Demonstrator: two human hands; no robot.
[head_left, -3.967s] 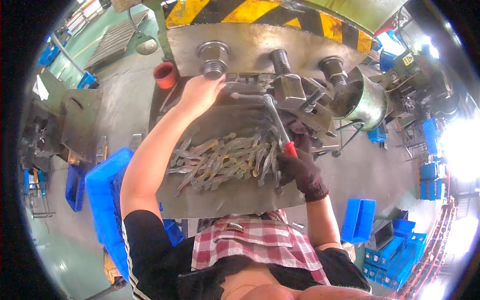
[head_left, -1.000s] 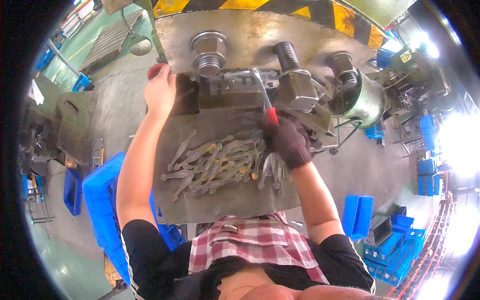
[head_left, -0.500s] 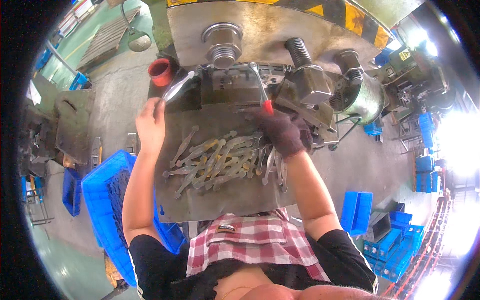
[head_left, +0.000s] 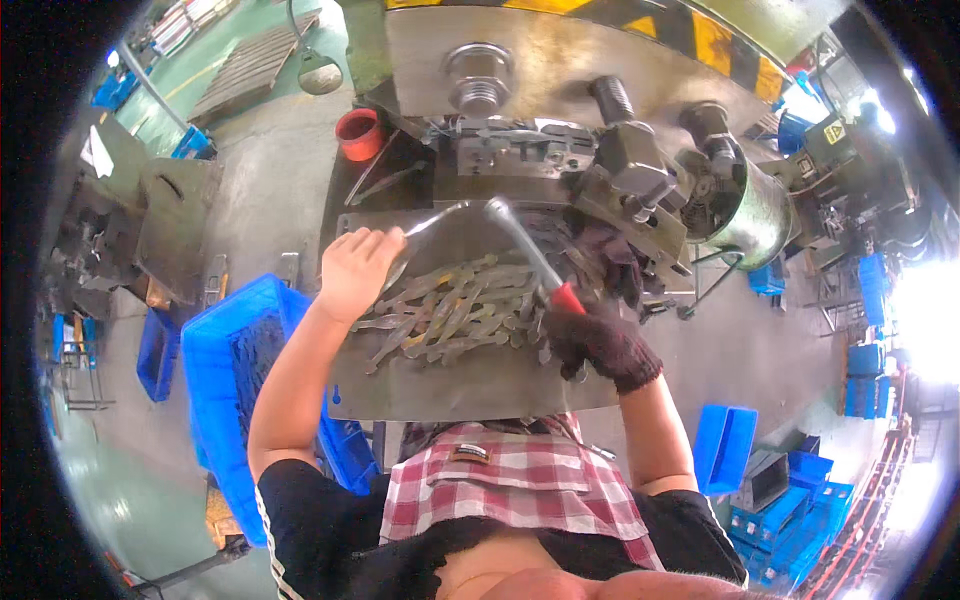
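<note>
My left hand [head_left: 358, 272], bare, pinches one end of a flat, wrench-shaped metal blank [head_left: 435, 217]. The blank points up and right over the steel plate [head_left: 450, 395]. In a dark knitted glove, my right hand [head_left: 602, 343] grips a red-handled metal tool [head_left: 530, 250]; its exact kind is unclear. The tool's head is close to the far end of the blank, and I cannot tell whether they touch. Below both, a loose pile of similar metal blanks [head_left: 455, 310] lies on the plate.
Beyond the plate stands a press with a die block [head_left: 525, 150] and large bolts [head_left: 640, 165]. A red cup [head_left: 359, 135] sits at its left. Blue crates stand on the floor, a filled one [head_left: 215, 370] at my left and another [head_left: 725, 440] at my right.
My left hand has come nearer and rightward with a blank. My right hand has drawn back toward me, bringing the red-handled tool away from the die. The view has shifted slightly.
</note>
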